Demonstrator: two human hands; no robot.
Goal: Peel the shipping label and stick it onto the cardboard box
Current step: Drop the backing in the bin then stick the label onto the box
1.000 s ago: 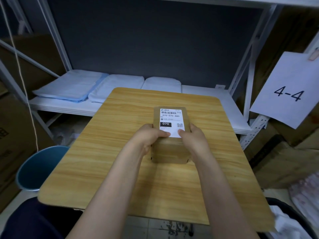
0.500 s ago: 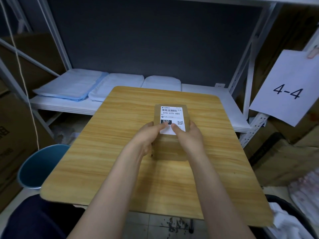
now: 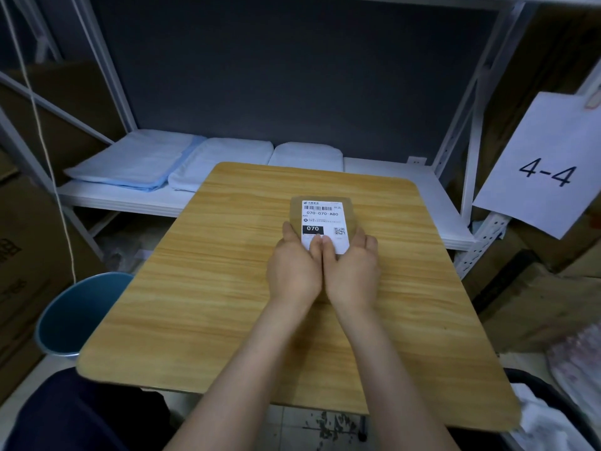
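Observation:
A small brown cardboard box (image 3: 353,211) stands on the wooden table (image 3: 227,288). A white shipping label (image 3: 325,219) with a barcode, "070-070-A80" and a QR code lies flat on the box's top face. My left hand (image 3: 294,271) and my right hand (image 3: 353,271) sit side by side over the near half of the box, fingers wrapped around its sides. Both thumbs meet and press on the label's near edge. The lower part of the box is hidden under my hands.
A white metal shelf (image 3: 406,177) behind the table holds folded white and blue pads (image 3: 136,164). A blue bin (image 3: 81,314) stands at the table's left. A sheet marked "4-4" (image 3: 546,170) hangs at right, with cardboard boxes (image 3: 536,304) below it.
My two hands have come together over the box, and the thumbs now touch each other on the label's near edge. The box has stayed in place.

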